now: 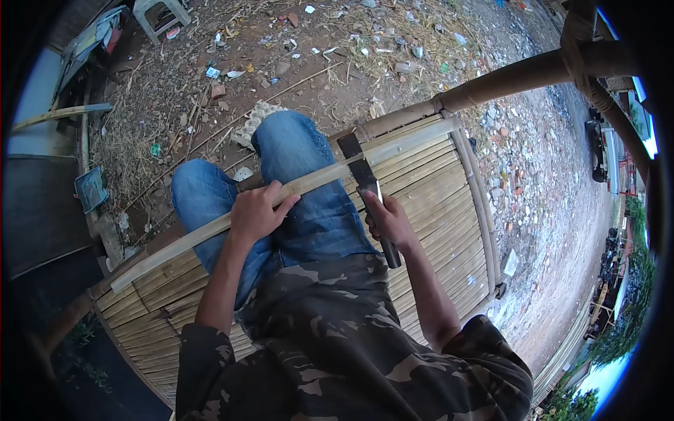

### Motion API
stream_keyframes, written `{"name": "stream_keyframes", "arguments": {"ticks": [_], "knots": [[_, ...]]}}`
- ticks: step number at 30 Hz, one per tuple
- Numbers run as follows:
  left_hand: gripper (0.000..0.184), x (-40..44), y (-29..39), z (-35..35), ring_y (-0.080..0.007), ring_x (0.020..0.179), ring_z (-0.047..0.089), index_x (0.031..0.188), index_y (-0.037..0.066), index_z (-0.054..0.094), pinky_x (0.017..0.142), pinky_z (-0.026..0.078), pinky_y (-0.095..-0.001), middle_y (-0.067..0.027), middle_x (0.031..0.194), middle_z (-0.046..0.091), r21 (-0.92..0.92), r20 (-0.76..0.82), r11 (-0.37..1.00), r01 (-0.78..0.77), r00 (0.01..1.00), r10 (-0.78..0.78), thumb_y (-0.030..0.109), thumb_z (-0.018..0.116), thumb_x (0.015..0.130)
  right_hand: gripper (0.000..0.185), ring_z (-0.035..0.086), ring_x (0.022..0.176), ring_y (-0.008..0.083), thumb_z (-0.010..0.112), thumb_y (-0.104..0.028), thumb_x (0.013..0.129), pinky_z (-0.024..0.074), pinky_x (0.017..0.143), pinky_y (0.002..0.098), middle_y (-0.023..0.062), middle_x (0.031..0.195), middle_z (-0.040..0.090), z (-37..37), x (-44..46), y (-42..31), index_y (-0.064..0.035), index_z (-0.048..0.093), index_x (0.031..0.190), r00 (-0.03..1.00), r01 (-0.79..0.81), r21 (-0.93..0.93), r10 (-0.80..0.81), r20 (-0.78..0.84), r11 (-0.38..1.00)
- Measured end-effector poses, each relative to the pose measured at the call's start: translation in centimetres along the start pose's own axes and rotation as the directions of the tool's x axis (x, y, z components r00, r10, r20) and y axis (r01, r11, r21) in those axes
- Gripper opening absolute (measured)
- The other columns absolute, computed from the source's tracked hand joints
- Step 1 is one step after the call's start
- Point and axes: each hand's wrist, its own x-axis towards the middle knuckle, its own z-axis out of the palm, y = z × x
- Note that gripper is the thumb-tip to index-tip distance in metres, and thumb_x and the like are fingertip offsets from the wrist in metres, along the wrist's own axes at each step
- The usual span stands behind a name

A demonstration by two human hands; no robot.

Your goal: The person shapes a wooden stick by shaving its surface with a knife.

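The right hand (391, 223) grips a dark knife (361, 174) by its handle, its blade across the long pale strip (316, 181) that the left hand (257, 212) clasps over the thighs (291, 151), with a slatted bench (446, 210) beneath and a stool (149, 8) far left.

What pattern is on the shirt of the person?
The shirt has a dark camouflage pattern with tan patches; head view.
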Motion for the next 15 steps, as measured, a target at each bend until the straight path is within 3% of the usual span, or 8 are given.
{"name": "stream_keyframes", "arguments": {"ticks": [1, 2, 5, 9, 11, 13, 15], "knots": [[0.043, -0.2, 0.3, -0.3, -0.0354, 0.058, 0.065, 0.084, 0.006, 0.059, 0.051, 0.05, -0.045, -0.0136, 0.063, 0.063, -0.001, 0.036, 1.0, 0.027, 0.999, -0.027, 0.049, 0.058, 0.093, 0.045, 0.044, 0.046, 0.0098, 0.051, -0.051, 0.098, 0.0381, 0.041, 0.0261, 0.0006, 0.06, 0.045, -0.3, 0.1, -0.4, -0.0093, 0.045, 0.084, 0.999, 0.019, 0.063, -0.016, -0.043, 0.998], [0.043, -0.6, 0.2, -0.9, -0.0354, 0.058, 0.065, 0.084, 0.006, 0.059, 0.051, 0.05, -0.045, -0.0136, 0.063, 0.063, -0.004, 0.038, 1.0, 0.03, 0.999, -0.03, 0.049, 0.058, 0.093, 0.043, 0.044, 0.045, 0.0093, 0.051, -0.05, 0.098, 0.0382, 0.041, 0.0254, 0.0004, 0.06, 0.045, -0.6, 0.2, -0.9, -0.0104, 0.045, 0.084, 0.998, 0.017, 0.243, -0.004, -0.055, 0.97], [0.042, -2.7, -1.2, -2.3, -0.0348, 0.064, 0.066, 0.088, 0.005, 0.06, 0.055, 0.051, -0.0442, -0.0134, 0.069, 0.064, 0.044, -0.07, 0.999, -0.02, 0.997, 0.023, 0.047, 0.058, 0.093, 0.044, 0.045, 0.043, 0.0115, 0.051, -0.05, 0.098, 0.0375, 0.039, 0.026, 0.0028, 0.06, 0.048, -1.8, 0.1, -1.6, -0.0085, 0.047, 0.086, 0.988, 0.071, 0.334, -0.019, -0.156, 0.94], [0.041, -3.2, -1.9, -1.7, -0.0342, 0.067, 0.066, 0.088, 0.004, 0.058, 0.056, 0.051, -0.0439, -0.0135, 0.073, 0.065, 0.05, -0.049, 0.998, 0.04, 0.998, -0.038, 0.045, 0.057, 0.094, 0.043, 0.045, 0.043, 0.0111, 0.051, -0.05, 0.098, 0.0379, 0.039, 0.0263, 0.0027, 0.06, 0.048, -5.4, 0.1, -3.6, -0.0087, 0.047, 0.086, 0.941, 0.192, 0.225, -0.114, -0.32, 0.955], [0.041, -2.7, -1.3, -1.2, -0.034, 0.066, 0.066, 0.088, 0.004, 0.058, 0.055, 0.051, -0.0436, -0.0131, 0.072, 0.065, 0.055, -0.045, 0.998, 0.039, 0.998, -0.037, 0.045, 0.056, 0.095, 0.044, 0.045, 0.046, 0.0104, 0.051, -0.051, 0.098, 0.0388, 0.043, 0.0262, 0.0019, 0.062, 0.047, -7.0, -0.6, -5.7, -0.0089, 0.049, 0.087, 0.857, 0.342, 0.203, -0.216, -0.467, 0.917], [0.043, -1.6, -0.9, -0.7, -0.0338, 0.063, 0.066, 0.085, 0.005, 0.057, 0.053, 0.051, -0.0434, -0.0132, 0.069, 0.064, 0.032, -0.018, 0.999, 0.022, 1.0, -0.022, 0.047, 0.056, 0.094, 0.043, 0.044, 0.049, 0.0099, 0.051, -0.051, 0.097, 0.0393, 0.047, 0.0261, 0.0011, 0.063, 0.046, -8.0, -0.9, -7.0, -0.0091, 0.049, 0.089, 0.747, 0.553, 0.309, -0.296, -0.595, 0.774], [0.044, -0.7, -0.1, -0.2, -0.0338, 0.061, 0.066, 0.083, 0.006, 0.056, 0.051, 0.051, -0.0434, -0.0131, 0.066, 0.064, 0.04, -0.012, 0.999, -0.002, 1.0, 0.003, 0.048, 0.056, 0.094, 0.043, 0.043, 0.051, 0.01, 0.051, -0.052, 0.098, 0.0392, 0.049, 0.0261, 0.0006, 0.065, 0.045, -7.2, -0.8, -7.2, -0.0094, 0.049, 0.09, 0.684, 0.618, 0.32, -0.29, -0.67, 0.718]]}}
